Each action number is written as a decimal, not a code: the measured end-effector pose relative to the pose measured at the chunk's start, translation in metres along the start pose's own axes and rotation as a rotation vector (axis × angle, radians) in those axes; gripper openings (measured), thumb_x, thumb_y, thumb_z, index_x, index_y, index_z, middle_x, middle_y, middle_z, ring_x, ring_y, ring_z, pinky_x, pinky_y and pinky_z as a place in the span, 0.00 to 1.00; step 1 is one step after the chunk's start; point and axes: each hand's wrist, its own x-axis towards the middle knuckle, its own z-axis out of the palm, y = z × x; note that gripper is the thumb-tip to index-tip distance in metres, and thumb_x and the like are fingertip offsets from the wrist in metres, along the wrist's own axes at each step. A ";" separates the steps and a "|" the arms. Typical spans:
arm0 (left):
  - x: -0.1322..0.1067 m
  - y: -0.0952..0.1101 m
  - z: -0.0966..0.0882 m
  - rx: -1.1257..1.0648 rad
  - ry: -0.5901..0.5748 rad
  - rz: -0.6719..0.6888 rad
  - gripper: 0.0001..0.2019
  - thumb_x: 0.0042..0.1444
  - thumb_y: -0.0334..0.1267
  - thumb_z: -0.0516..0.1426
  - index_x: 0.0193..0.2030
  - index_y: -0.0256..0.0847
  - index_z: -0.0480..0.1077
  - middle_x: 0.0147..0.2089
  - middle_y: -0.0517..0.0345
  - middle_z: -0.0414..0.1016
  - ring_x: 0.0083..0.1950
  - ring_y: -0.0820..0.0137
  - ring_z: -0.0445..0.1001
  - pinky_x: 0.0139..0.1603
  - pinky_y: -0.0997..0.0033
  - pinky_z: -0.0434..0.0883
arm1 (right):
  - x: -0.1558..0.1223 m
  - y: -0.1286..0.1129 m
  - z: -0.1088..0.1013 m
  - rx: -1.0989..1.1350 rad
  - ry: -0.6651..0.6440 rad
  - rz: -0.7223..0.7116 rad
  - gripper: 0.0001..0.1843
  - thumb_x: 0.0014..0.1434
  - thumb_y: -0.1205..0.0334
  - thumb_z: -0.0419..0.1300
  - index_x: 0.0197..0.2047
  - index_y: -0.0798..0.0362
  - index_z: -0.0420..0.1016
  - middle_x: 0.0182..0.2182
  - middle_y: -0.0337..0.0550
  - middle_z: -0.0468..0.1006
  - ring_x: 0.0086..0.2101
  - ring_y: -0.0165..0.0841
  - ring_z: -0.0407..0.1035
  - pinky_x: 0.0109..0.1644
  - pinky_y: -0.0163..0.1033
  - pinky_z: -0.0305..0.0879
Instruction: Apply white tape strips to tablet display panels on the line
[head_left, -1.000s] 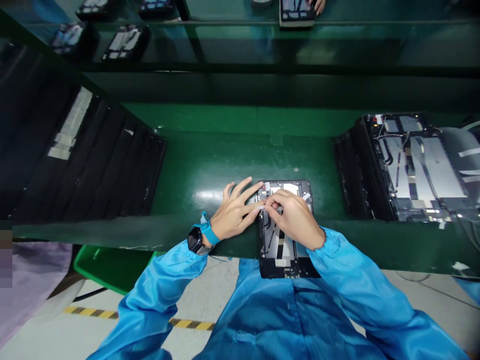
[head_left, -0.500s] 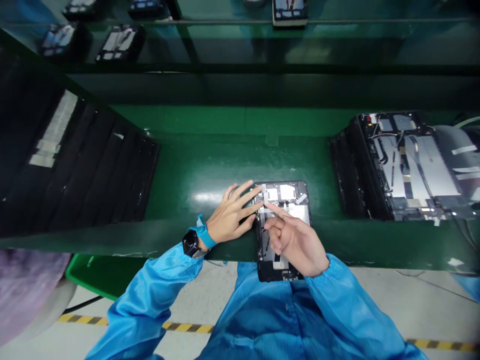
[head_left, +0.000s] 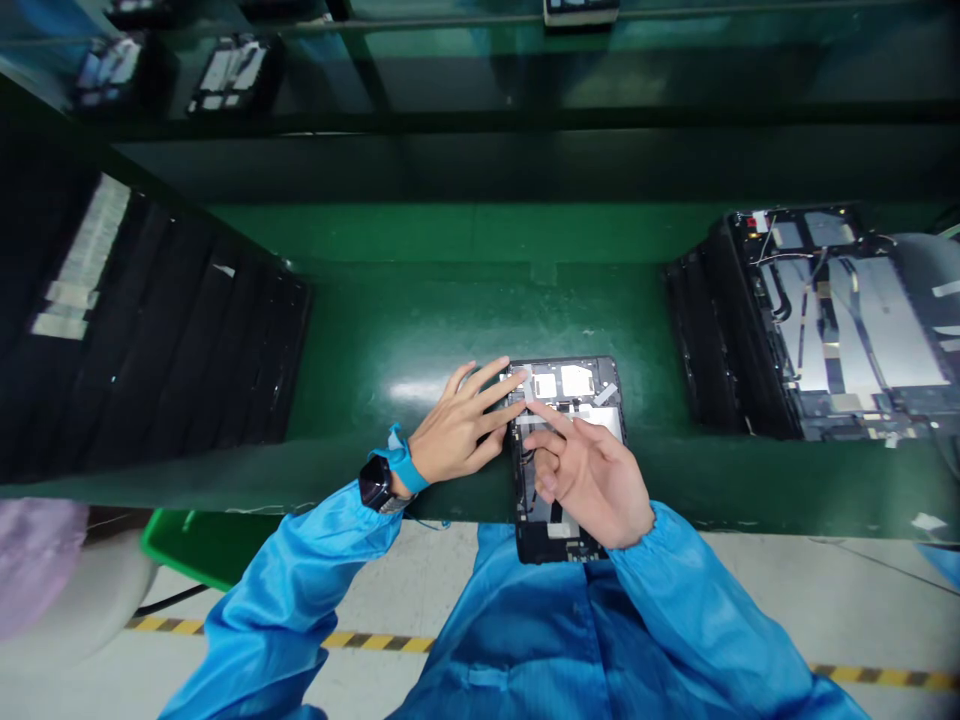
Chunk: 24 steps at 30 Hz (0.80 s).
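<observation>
An opened tablet [head_left: 609,430] with bare circuitry and silver plates rests on the bench edge, its near end jutting out over my lap. My left hand [head_left: 466,425] lies spread at its left side, fingertips on the upper left edge beside a strip of whitish tape [head_left: 528,384]. With its index finger stretched out, my right hand [head_left: 589,475] touches the lower end of that strip; the other fingers are loosely curled and hold nothing I can see. A second short tape piece [head_left: 604,394] sits at the tablet's upper right. My right hand hides part of the tablet's middle.
A row of black trays [head_left: 172,330] lines the left of the green bench [head_left: 420,310]. On the right, a black stack [head_left: 720,330] carries more opened tablets [head_left: 862,320]. Other units [head_left: 236,75] sit on the shelf behind. Below the bench is a green bin [head_left: 202,548].
The camera view has shifted slightly. Both hands stay almost where they were on the tablet, with the right index finger still at the tape strip.
</observation>
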 end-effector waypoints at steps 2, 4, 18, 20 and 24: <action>0.000 0.000 0.000 0.003 -0.006 -0.001 0.31 0.67 0.30 0.54 0.76 0.54 0.61 0.80 0.52 0.59 0.82 0.48 0.50 0.75 0.28 0.53 | -0.001 0.001 0.000 -0.006 0.005 -0.004 0.26 0.70 0.53 0.52 0.65 0.55 0.72 0.41 0.49 0.86 0.26 0.35 0.72 0.30 0.42 0.70; 0.001 0.000 -0.001 0.002 -0.013 -0.010 0.30 0.67 0.30 0.54 0.75 0.54 0.62 0.80 0.53 0.59 0.82 0.49 0.50 0.75 0.28 0.53 | -0.003 0.001 0.000 -0.017 0.009 -0.012 0.26 0.70 0.53 0.53 0.66 0.55 0.72 0.42 0.49 0.86 0.27 0.35 0.73 0.31 0.42 0.70; 0.003 0.002 -0.006 0.056 -0.066 -0.014 0.26 0.68 0.31 0.52 0.71 0.50 0.68 0.79 0.51 0.59 0.82 0.51 0.53 0.73 0.31 0.58 | 0.002 0.001 -0.002 0.023 0.038 0.018 0.25 0.71 0.48 0.52 0.62 0.54 0.75 0.41 0.48 0.86 0.28 0.35 0.72 0.35 0.43 0.68; 0.004 0.002 -0.007 0.062 -0.074 -0.008 0.25 0.68 0.31 0.52 0.70 0.49 0.69 0.79 0.50 0.60 0.81 0.50 0.54 0.73 0.31 0.59 | 0.001 0.001 -0.002 0.029 0.036 0.023 0.26 0.72 0.48 0.52 0.61 0.55 0.76 0.41 0.49 0.86 0.28 0.35 0.71 0.35 0.43 0.68; 0.005 0.002 -0.008 0.048 -0.082 0.005 0.26 0.68 0.30 0.52 0.72 0.48 0.67 0.79 0.49 0.61 0.81 0.50 0.55 0.73 0.30 0.58 | 0.001 0.000 -0.002 0.014 0.037 0.029 0.26 0.72 0.46 0.52 0.61 0.54 0.76 0.42 0.49 0.86 0.28 0.35 0.71 0.36 0.44 0.68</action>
